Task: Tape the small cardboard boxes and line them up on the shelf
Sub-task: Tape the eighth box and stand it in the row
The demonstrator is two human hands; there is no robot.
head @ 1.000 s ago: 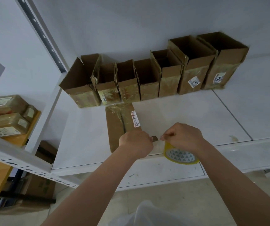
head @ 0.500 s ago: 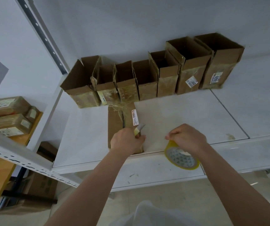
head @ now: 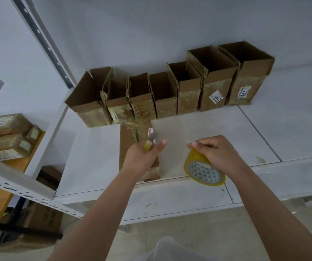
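A closed cardboard box [head: 129, 146] lies flat on the white shelf [head: 217, 136], its far end taped. My left hand [head: 142, 159] hovers over its near end and grips a small yellow-handled cutter [head: 150, 143] with the blade pointing away from me. My right hand [head: 215, 151] holds a yellow tape roll [head: 204, 171] at the shelf's front edge and pinches the loose tape end between thumb and finger. Behind, several open-topped cardboard boxes [head: 162, 95] stand in a row against the wall.
A slanted metal upright [head: 44, 44] borders the shelf on the left. Beyond it, taped parcels [head: 6, 136] sit on a wooden surface. More cardboard boxes [head: 44, 219] lie on the floor under the left shelf. White shelf surface extends to the right.
My hands have moved apart. The left hand carried the cutter left over the flat box, blade now pointing away. The right hand stays on the tape roll.
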